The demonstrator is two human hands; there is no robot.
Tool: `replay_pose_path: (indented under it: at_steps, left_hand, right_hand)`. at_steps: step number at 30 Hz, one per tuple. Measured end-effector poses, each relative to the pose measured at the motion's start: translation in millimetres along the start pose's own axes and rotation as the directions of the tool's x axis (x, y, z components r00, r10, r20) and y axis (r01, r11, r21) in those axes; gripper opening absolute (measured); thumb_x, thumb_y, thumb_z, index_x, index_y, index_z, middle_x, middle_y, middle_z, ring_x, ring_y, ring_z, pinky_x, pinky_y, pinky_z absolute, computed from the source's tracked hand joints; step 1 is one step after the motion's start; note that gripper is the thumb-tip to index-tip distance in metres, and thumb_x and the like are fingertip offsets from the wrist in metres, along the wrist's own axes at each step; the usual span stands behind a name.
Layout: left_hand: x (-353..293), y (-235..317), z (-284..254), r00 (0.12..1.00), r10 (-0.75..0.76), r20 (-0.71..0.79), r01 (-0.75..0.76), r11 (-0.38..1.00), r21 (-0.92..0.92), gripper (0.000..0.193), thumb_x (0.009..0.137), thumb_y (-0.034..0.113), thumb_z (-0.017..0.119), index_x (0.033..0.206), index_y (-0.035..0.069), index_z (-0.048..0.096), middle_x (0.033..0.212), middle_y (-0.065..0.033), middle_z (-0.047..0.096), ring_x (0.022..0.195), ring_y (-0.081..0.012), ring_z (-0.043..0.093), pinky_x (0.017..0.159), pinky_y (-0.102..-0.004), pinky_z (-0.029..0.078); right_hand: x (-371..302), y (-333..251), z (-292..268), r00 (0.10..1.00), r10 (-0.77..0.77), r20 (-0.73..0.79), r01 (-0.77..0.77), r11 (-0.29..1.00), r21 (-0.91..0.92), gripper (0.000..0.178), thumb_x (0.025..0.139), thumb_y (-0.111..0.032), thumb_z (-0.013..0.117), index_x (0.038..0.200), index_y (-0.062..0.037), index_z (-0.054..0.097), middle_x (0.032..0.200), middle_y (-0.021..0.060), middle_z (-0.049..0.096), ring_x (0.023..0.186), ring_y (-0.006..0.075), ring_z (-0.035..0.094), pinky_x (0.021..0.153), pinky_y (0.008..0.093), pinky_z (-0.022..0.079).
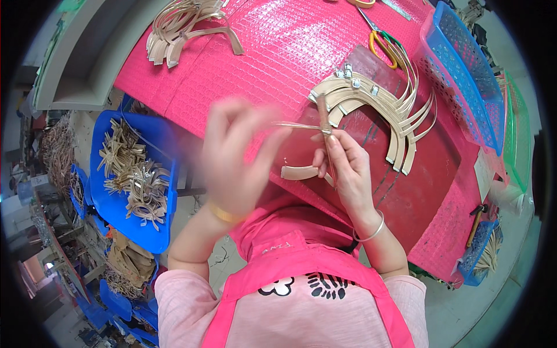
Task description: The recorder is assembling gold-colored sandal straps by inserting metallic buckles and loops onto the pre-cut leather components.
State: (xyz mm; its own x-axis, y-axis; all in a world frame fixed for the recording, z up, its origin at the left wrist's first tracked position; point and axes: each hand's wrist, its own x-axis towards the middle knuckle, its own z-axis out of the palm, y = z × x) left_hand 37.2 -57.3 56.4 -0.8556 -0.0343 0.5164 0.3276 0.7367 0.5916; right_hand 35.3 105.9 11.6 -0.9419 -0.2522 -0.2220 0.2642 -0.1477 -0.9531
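My right hand [350, 165] pinches a narrow tan strap [324, 113] upright above the table's near edge, with a small metal buckle at the fingertips. From the buckle, thin pale strips [299, 125] stretch leftward toward my left hand [238, 156]. That hand is smeared by motion, so whether its fingers grip the strips does not show. Beyond my right hand, several curved beige straps [377, 107] with silver buckles lie fanned out on a dark red mat [426, 188]. Below the strips rests one curved beige strap end [299, 173], partly hidden by my right fingers.
Another bundle of beige straps [188, 35] lies at the table's far left. Yellow-handled scissors [383, 46] are at the back, near pink and blue plastic baskets [464, 75] on the right. A blue bin [130, 211] holding strap bundles stands left of the pink-covered table [261, 75].
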Motion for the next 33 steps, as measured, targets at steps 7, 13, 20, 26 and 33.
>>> replay_pose_path:
  at_steps: [7,13,20,26,33]
  left_hand:
    - [-23,3,47,0.772,-0.325,0.546,0.635,0.363,-0.682,0.013,0.081,0.007,0.056,0.086,-0.003,0.061,0.065,-0.0035,0.059,0.055,-0.0093,0.055,0.049,-0.0227,0.042]
    - [-26,20,55,0.701,-0.232,0.675,0.71,0.133,-0.692,0.017,0.082,0.007,0.053,0.094,-0.005,0.058,0.073,-0.0051,0.059,0.062,-0.0093,0.057,0.056,-0.02,0.048]
    - [-19,23,46,0.607,-0.197,0.77,0.781,-0.033,-0.624,0.022,0.085,0.013,0.051,0.097,-0.005,0.056,0.072,-0.0055,0.058,0.066,-0.0109,0.057,0.06,-0.0218,0.047]
    - [-18,32,48,0.683,-0.295,0.668,0.718,0.099,-0.689,0.027,0.086,0.016,0.047,0.093,-0.008,0.058,0.078,-0.0099,0.061,0.08,-0.0164,0.059,0.072,-0.0266,0.045]
    - [-24,27,50,0.72,-0.339,0.606,0.676,0.144,-0.723,0.026,0.087,0.014,0.046,0.097,-0.008,0.057,0.084,-0.0128,0.061,0.069,-0.0105,0.052,0.062,-0.022,0.042]
  right_hand:
    - [-15,-17,-2,0.926,-0.335,0.175,0.345,0.557,-0.756,0.029,0.078,-0.003,0.046,0.107,0.0016,0.05,0.087,0.0107,0.044,0.084,0.0253,0.041,0.074,0.0348,0.03]
    - [-15,-40,-32,0.967,-0.238,-0.093,0.195,0.922,-0.336,0.014,0.08,-0.005,0.054,0.093,0.0021,0.053,0.077,0.0004,0.052,0.067,0.0052,0.049,0.059,0.0181,0.038]
    - [-10,-45,-42,0.706,-0.624,0.335,0.627,0.331,-0.705,0.023,0.065,0.001,0.063,0.087,-0.0017,0.06,0.075,0.0045,0.055,0.064,0.0124,0.054,0.058,0.0227,0.042]
    - [-19,-28,-41,0.471,-0.672,0.571,0.781,0.018,-0.624,0.026,0.06,-0.006,0.064,0.086,-0.0063,0.063,0.073,0.0017,0.055,0.064,0.0135,0.056,0.062,0.0283,0.045]
    - [-22,-24,-42,0.497,-0.69,0.526,0.784,0.097,-0.614,0.022,0.06,-0.007,0.065,0.082,-0.0075,0.064,0.073,0.0017,0.057,0.064,0.0134,0.057,0.062,0.0284,0.045]
